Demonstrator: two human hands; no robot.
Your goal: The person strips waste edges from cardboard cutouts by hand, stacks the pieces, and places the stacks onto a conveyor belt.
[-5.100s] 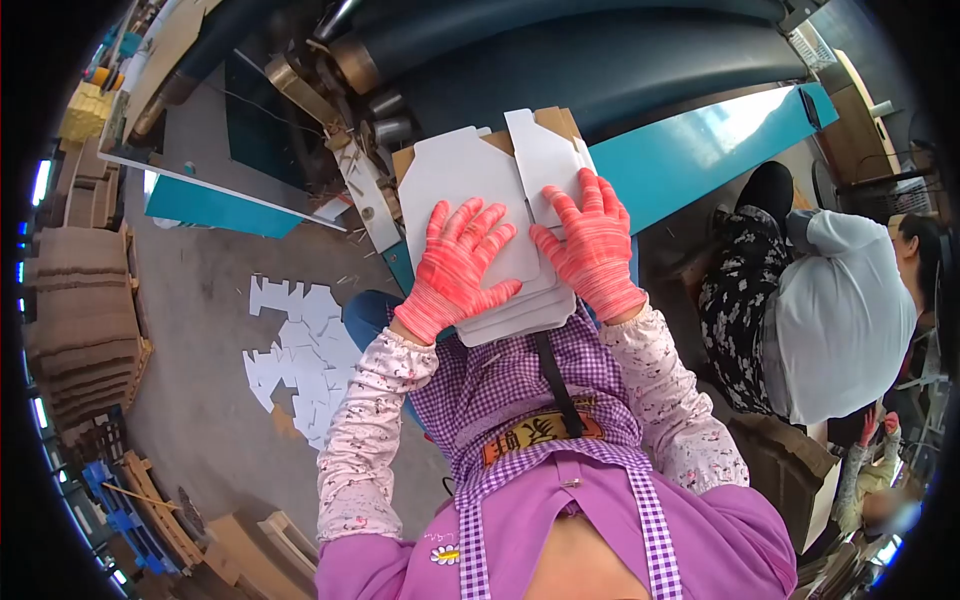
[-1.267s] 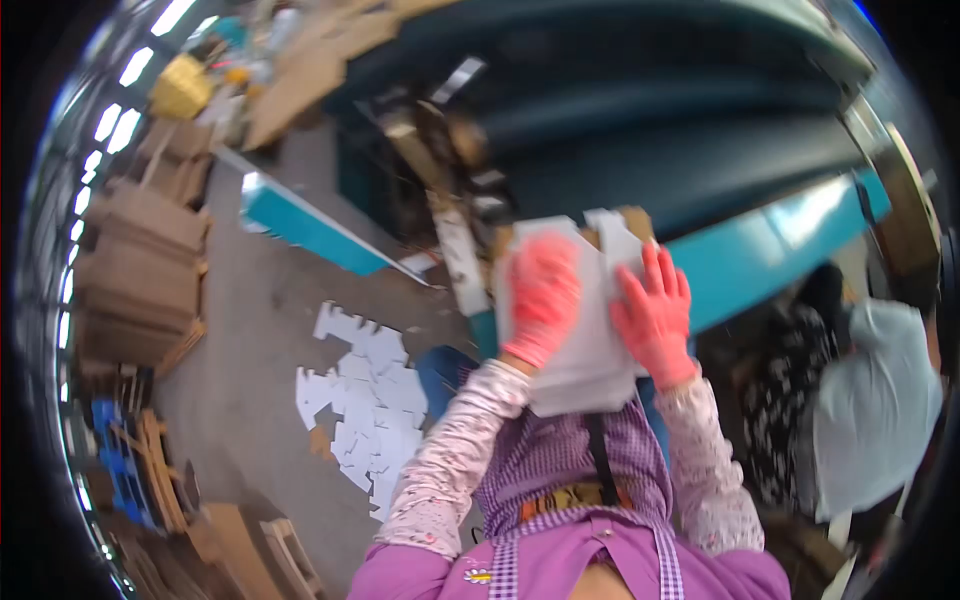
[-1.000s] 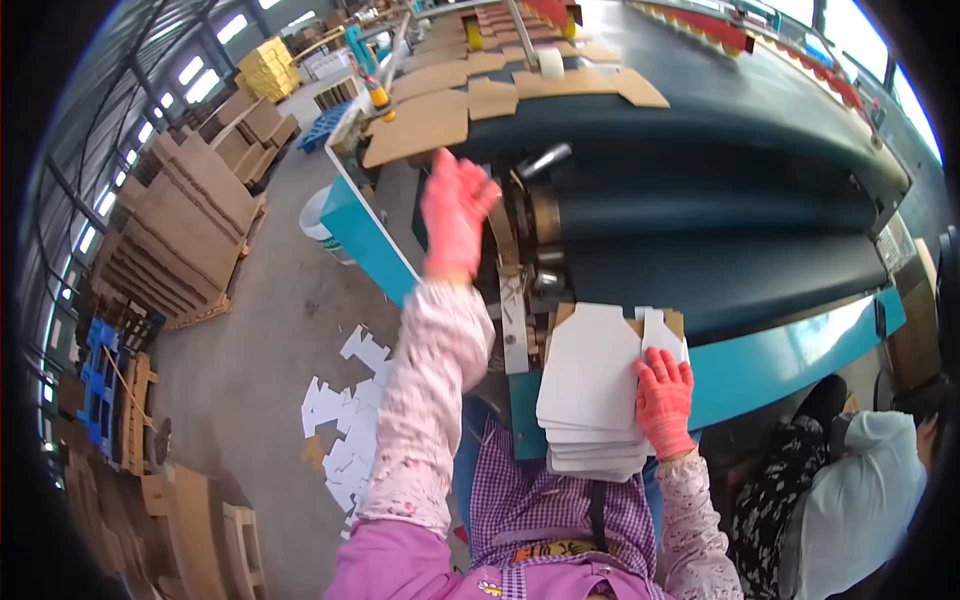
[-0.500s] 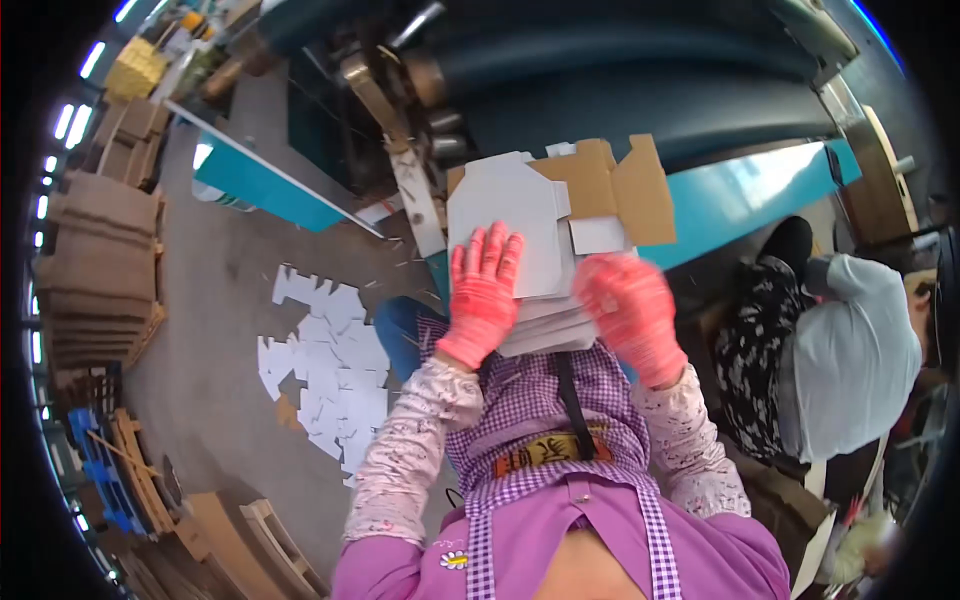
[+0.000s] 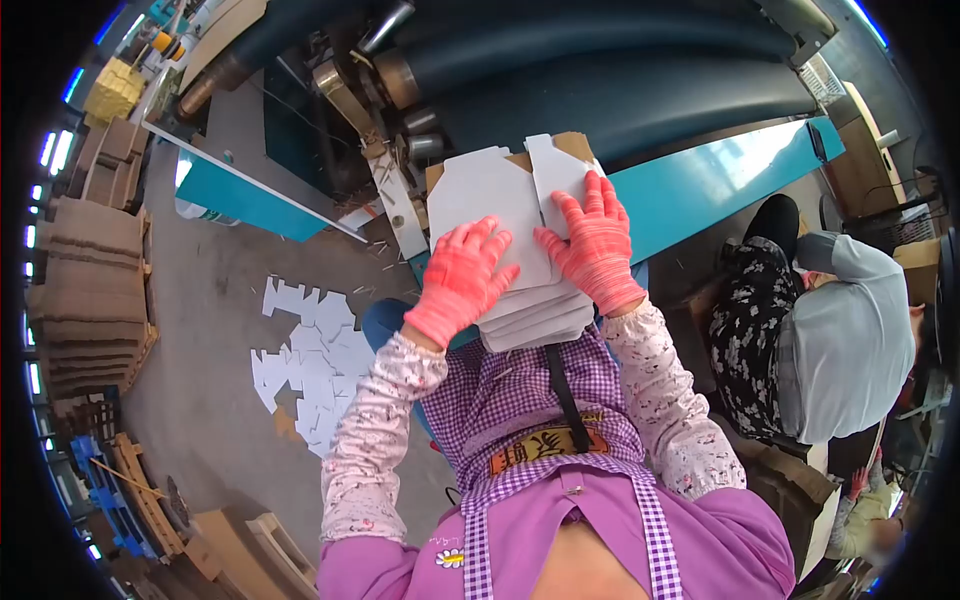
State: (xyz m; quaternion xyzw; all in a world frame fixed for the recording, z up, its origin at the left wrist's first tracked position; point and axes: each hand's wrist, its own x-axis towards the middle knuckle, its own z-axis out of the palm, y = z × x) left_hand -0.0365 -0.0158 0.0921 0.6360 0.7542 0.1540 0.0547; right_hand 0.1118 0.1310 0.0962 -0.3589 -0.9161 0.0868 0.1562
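Note:
A stack of white die-cut cardboard blanks (image 5: 535,318) rests against the apron at my lap. On its top lies a white cardboard piece (image 5: 485,190), with a narrower white panel (image 5: 553,163) along its right side and brown cardboard (image 5: 574,145) showing at the far edge. My left hand (image 5: 465,278), in a pink knit glove, lies on the left part of the top piece, fingers spread. My right hand (image 5: 594,245), gloved alike, rests with fingers spread on the right panel and the stack's right edge.
Beyond the stack are large dark rollers (image 5: 620,70) and a teal machine panel (image 5: 720,190). White cardboard scraps (image 5: 315,350) litter the floor at left, near stacked brown cardboard (image 5: 90,290). At right a co-worker in a grey top (image 5: 850,340) is bent over.
My right hand has moved forward and left onto the stack's right side. The brown flaps that stuck out there are gone from view, and a white panel shows instead. My left hand has shifted slightly left.

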